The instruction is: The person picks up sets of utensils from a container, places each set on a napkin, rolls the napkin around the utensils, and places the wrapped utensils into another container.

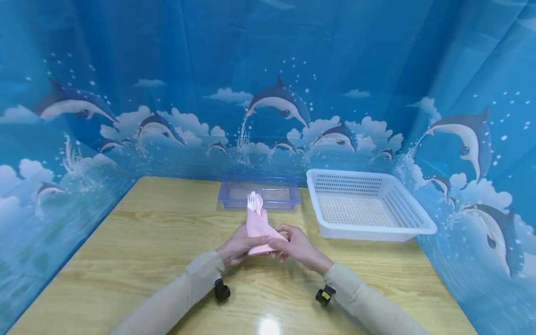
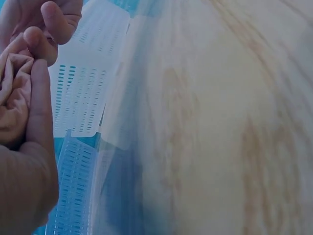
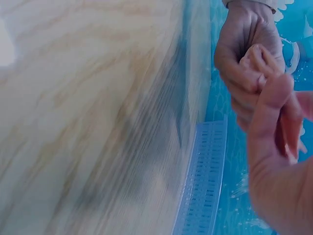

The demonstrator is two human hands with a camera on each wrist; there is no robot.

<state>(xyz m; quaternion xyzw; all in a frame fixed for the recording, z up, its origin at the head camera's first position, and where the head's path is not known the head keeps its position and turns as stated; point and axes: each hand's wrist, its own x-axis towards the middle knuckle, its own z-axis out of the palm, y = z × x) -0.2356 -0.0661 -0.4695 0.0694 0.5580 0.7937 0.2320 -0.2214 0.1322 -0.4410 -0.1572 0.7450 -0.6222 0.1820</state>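
Observation:
A pink cloth napkin is wrapped around a white fork and a pale pink spoon, whose heads stick out at the top. My left hand holds the bundle from the left, its thumb lying across the cloth. On the other side my right hand pinches a folded corner of the napkin between thumb and fingers. In the left wrist view the cloth looks bunched within the left hand. The right wrist view shows both hands meeting at the cloth; the cutlery handles are hidden inside it.
Behind the hands, a blue-purple plastic basket stands at the table's far edge. A larger white perforated basket is to its right. The wooden table is surrounded by a blue dolphin-print curtain.

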